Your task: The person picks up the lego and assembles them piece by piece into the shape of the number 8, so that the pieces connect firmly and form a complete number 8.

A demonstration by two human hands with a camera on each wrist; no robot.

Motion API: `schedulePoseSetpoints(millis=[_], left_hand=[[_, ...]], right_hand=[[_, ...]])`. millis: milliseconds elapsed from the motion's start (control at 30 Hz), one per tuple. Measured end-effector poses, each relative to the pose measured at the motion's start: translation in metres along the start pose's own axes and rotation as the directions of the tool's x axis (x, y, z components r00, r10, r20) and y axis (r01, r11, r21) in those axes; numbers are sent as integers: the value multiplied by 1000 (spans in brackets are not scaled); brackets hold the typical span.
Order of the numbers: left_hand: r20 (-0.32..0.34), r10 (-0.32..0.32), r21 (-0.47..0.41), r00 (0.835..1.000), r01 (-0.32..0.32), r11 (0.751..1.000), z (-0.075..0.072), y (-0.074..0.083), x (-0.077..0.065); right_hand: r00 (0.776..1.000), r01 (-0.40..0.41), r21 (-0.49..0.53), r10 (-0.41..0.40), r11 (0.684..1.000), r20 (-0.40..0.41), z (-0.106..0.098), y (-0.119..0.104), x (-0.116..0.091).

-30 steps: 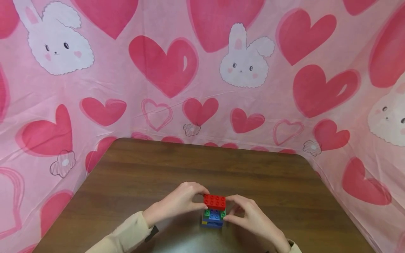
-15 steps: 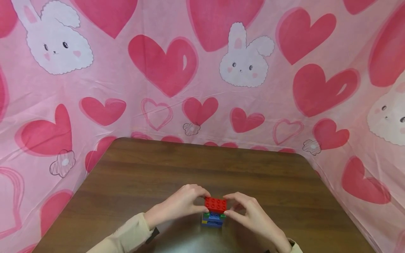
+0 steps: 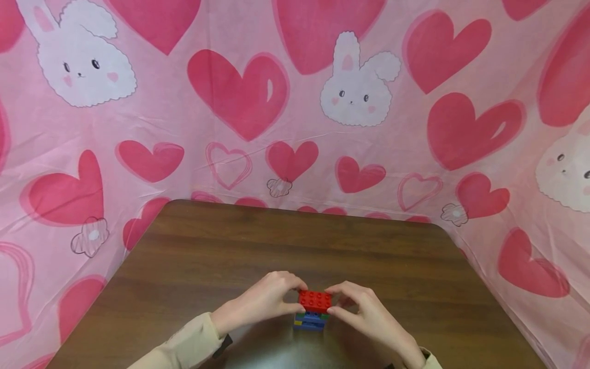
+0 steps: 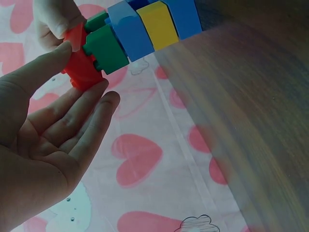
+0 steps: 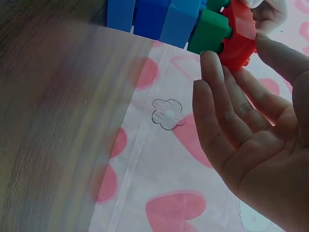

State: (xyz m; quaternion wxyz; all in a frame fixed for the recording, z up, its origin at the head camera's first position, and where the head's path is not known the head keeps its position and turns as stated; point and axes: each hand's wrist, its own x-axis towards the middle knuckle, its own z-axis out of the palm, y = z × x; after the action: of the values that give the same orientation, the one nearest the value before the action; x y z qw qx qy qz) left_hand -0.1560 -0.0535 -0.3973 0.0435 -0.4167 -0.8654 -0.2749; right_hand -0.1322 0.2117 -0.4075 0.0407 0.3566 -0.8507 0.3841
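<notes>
A red toy building brick (image 3: 315, 301) sits at the top of a small stack of bricks, its studs facing up. My left hand (image 3: 262, 299) pinches its left end between thumb and fingers; my right hand (image 3: 369, 311) pinches the right end the same way. Beneath it come green bricks (image 4: 107, 48), then blue bricks (image 4: 129, 30) and a yellow brick (image 4: 158, 25). Green studs still show below the red brick (image 5: 240, 36) in the right wrist view, so a narrow gap stands there. Blue bricks (image 5: 179, 21) form the lower layers.
The stack stands on a brown wood-grain table (image 3: 221, 241), near the person's side. A pink cloth (image 3: 304, 107) with hearts and rabbits hangs around the table's far and side edges. Beige sleeves (image 3: 184, 341) cover the forearms.
The red brick has come down and slightly toward the person, covering the studs of the green and blue bricks. Both hands moved with it, keeping their grip.
</notes>
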Motion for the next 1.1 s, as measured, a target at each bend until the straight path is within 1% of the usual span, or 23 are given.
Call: schedulePoseSetpoints(millis=[167, 333, 467, 633, 833, 1033, 1100], left_hand=[[-11, -2, 4, 1000, 2, 1000, 2, 1, -1], [-28, -8, 4, 1000, 8, 1000, 5, 1, -2], [-31, -20, -16, 999, 20, 1000, 7, 1, -2], [-19, -53, -62, 998, 52, 997, 7, 1, -2], [-13, -72, -81, 997, 70, 994, 8, 0, -2], [-19, -53, -103, 998, 51, 993, 9, -1, -1], [-17, -51, -101, 999, 49, 994, 9, -1, -1]], right_hand=[[1000, -2, 5, 2, 1000, 3, 0, 0, 0], [1000, 19, 2, -19, 1000, -12, 1, 1, 0], [999, 32, 3, -32, 999, -17, 2, 2, 0], [999, 29, 14, -28, 999, -14, 1, 0, 1], [999, 50, 4, -50, 999, -19, 1, 0, 1], [1000, 13, 14, -13, 1000, 3, 1, -1, 1], [1000, 14, 15, -14, 1000, 8, 1, -1, 1]])
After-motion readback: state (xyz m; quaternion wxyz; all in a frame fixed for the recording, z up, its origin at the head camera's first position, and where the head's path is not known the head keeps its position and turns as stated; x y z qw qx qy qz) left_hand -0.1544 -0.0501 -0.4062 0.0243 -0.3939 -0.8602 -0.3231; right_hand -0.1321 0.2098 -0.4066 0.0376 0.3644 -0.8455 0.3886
